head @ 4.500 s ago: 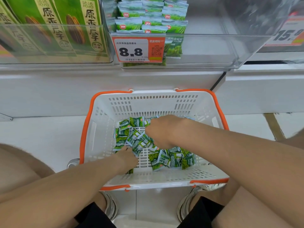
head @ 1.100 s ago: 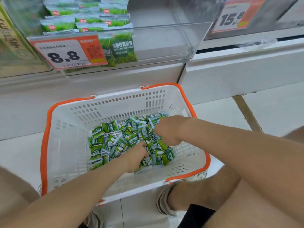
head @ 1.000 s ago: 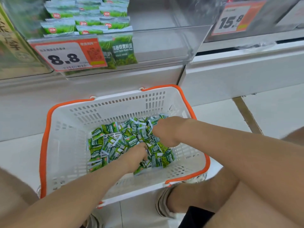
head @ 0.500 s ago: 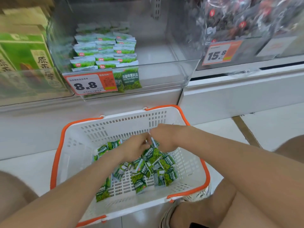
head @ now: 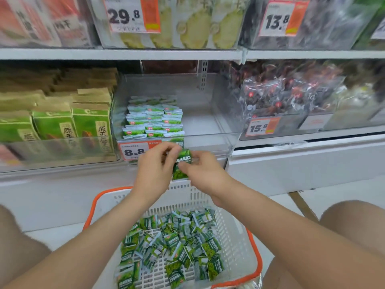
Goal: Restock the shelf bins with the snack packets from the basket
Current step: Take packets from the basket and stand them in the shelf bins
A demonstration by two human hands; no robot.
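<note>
Packet higher (left hand, right hand)

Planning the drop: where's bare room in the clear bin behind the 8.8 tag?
Free: right half of the clear bin, bare floor between the stacked packets and its right wall. Crowded: its left half, rows near the left wall. The left hand and right hand hold a green packet beside the price tag.

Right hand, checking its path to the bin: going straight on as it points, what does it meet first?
Likely the left hand, gripping the same green packet as the right hand; depth is unclear.
</note>
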